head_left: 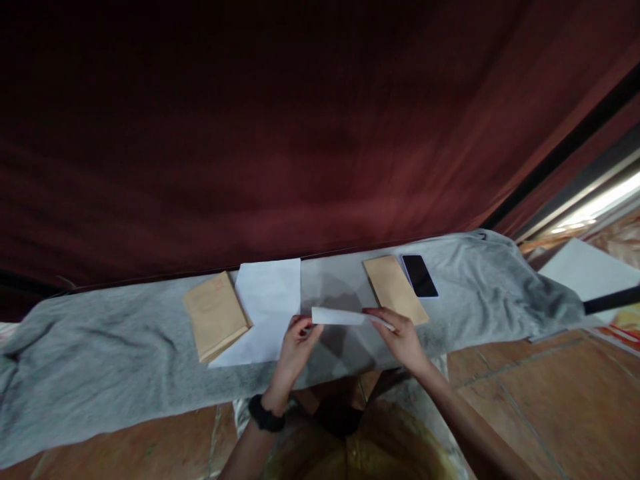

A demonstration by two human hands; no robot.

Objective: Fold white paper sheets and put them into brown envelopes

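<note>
My left hand (295, 347) and my right hand (400, 337) hold a folded white paper (337, 315) between them, just above a grey cloth (125, 360). Each hand pinches one end of the paper, left at its left end, right at its right end. A flat white sheet (267, 300) lies to the left of my left hand, with a brown envelope (215, 315) beside it. Another brown envelope (393, 285) lies just behind my right hand. A black band sits on my left wrist.
A dark phone (420, 275) lies on the cloth right of the second envelope. A dark red curtain (300, 133) hangs behind the cloth. White paper (585, 270) lies at the far right on the reddish tiled floor (550, 400).
</note>
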